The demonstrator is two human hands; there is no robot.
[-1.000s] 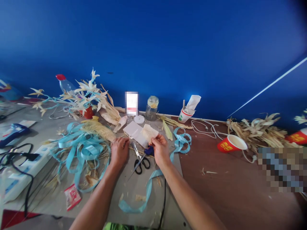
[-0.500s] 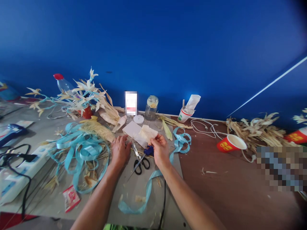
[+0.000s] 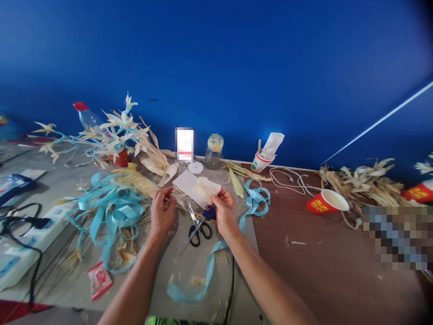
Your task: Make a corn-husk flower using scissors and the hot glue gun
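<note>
My right hand (image 3: 225, 211) pinches a pale piece of corn husk (image 3: 206, 188) and holds it just above the table. My left hand (image 3: 162, 212) hovers to its left with fingers curled, thumb and fingertips close together; what they hold, if anything, is too small to make out. Black-handled scissors (image 3: 199, 228) lie on the grey mat between the two hands. A white card (image 3: 186, 183) rests behind the husk. Part of a blue tool (image 3: 209, 212) shows under my right hand.
Tangled light-blue ribbon (image 3: 113, 210) and husk flowers (image 3: 118, 128) fill the left side. A glass jar (image 3: 214, 151), paper cup (image 3: 262, 161), white cable (image 3: 287, 178), red cup (image 3: 326, 201) and husk pile (image 3: 365, 185) stand behind and right. A power strip (image 3: 23, 246) with black cords lies far left.
My left hand has lifted off the table and turned, its fingers curling together. My right hand has stayed put with the husk.
</note>
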